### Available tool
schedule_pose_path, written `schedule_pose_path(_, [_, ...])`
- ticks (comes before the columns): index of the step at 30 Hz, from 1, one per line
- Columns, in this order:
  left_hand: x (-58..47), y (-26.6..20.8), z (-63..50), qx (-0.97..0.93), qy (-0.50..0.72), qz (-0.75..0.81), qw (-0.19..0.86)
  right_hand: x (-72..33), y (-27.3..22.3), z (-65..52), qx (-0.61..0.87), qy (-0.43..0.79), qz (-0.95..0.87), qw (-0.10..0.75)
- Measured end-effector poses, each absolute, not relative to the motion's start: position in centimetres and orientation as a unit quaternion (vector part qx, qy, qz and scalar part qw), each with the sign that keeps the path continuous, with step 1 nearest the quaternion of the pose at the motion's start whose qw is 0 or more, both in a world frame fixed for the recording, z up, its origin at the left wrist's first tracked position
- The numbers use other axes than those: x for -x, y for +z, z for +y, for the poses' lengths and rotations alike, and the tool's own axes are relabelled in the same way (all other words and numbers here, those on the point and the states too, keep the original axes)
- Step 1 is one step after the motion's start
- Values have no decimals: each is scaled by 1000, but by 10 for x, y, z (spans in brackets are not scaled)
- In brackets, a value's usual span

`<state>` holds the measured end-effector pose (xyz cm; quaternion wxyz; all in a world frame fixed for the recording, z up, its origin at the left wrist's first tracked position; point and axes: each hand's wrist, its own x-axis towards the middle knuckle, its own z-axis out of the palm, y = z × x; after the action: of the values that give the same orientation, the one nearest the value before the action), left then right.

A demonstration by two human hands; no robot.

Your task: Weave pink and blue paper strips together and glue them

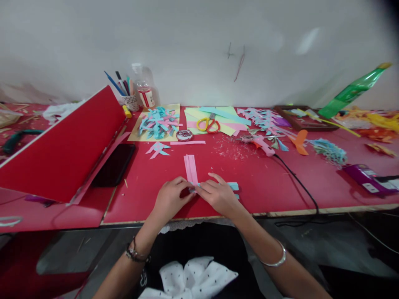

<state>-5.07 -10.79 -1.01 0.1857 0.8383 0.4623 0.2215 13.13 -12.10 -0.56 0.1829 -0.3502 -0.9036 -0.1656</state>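
Pink paper strips [191, 168] and light blue paper strips [233, 187] cross between my hands near the table's front edge. The pink ones point away from me, the blue ones out to the right beneath my right hand. My left hand [171, 197] pinches the crossing from the left, thumb and forefinger together. From the right, my right hand [220, 195] presses its fingers on the same spot, one finger raised. The fingers hide the crossing itself. Beyond them lies a finished-looking pink and blue folded paper star [158, 150].
A red board [68, 149] leans at left over a dark phone [115, 166]. Behind are a heap of paper stars [160, 122], scissors [208, 124] on paper sheets and a pen cup [131, 101]. A pink glue gun [260, 143] trails its cord rightward; a green bottle [352, 93] tilts at right.
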Motion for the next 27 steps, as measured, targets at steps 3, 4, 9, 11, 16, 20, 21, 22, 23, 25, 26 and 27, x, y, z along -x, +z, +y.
schedule_pose_path(3, [50,-7,-109,-831,237,456,215,-133,-5,-122,349,-173,-902,188])
schedule_pose_path(4, [50,-6,-110,-828,239,457,221,-133,-5,-123,349,-174,-901,189])
schedule_pose_path(9, [46,-7,-112,-816,243,484,201,-133,-7,-122,350,-166,-902,190])
schedule_pose_path(11, [45,-10,-111,-818,239,489,186,-132,-9,-121,358,-146,-902,193])
schedule_pose_path(16, [47,-15,-110,-830,220,488,156,-132,-12,-116,387,-86,-898,191])
schedule_pose_path(20, [49,-14,-110,-841,216,468,165,-132,-13,-114,383,-96,-901,181])
schedule_pose_path(21, [50,-14,-111,-842,216,466,166,-133,-13,-115,383,-100,-900,181])
schedule_pose_path(22, [51,-13,-111,-842,217,465,167,-133,-14,-115,384,-102,-900,181])
schedule_pose_path(23, [51,-12,-111,-842,217,465,169,-134,-14,-115,384,-101,-899,183])
schedule_pose_path(25, [52,-12,-110,-842,215,464,172,-135,-14,-117,389,-95,-897,188])
schedule_pose_path(26, [52,-12,-110,-843,214,462,174,-135,-14,-117,391,-92,-896,190])
schedule_pose_path(27, [52,-12,-110,-844,215,458,175,-135,-14,-117,394,-89,-894,192])
